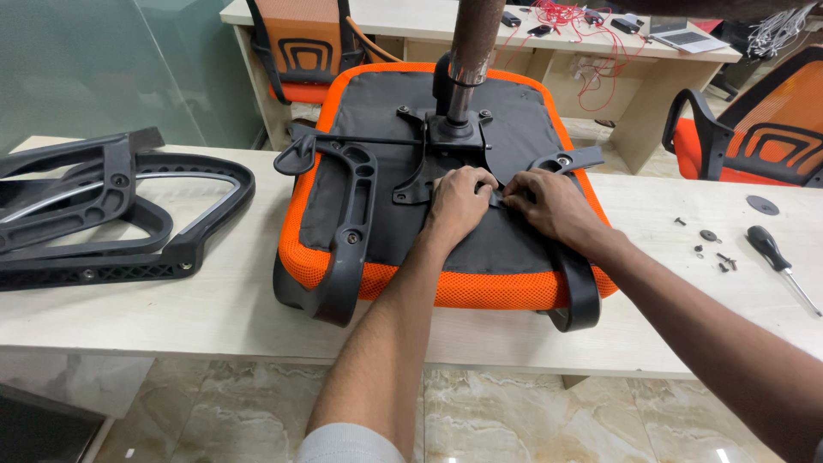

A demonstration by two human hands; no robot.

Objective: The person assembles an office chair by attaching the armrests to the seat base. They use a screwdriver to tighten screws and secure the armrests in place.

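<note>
An orange office chair seat (480, 287) lies upside down on the light wooden table (171, 309), its black underside facing up. A black metal mechanism plate (450, 137) with a gas cylinder (467, 60) stands at its middle. Black armrests are bolted on the left side (343, 214) and the right side (576, 283). My left hand (459, 201) and my right hand (549, 201) rest side by side on the black fabric just below the plate, fingertips pinching at a small part between them. What they pinch is hidden.
A black plastic chair back frame (103, 206) lies on the table at left. A screwdriver (776, 261), loose screws (720, 257) and a round cap (761, 204) lie at right. Orange chairs and a desk with red wires stand behind.
</note>
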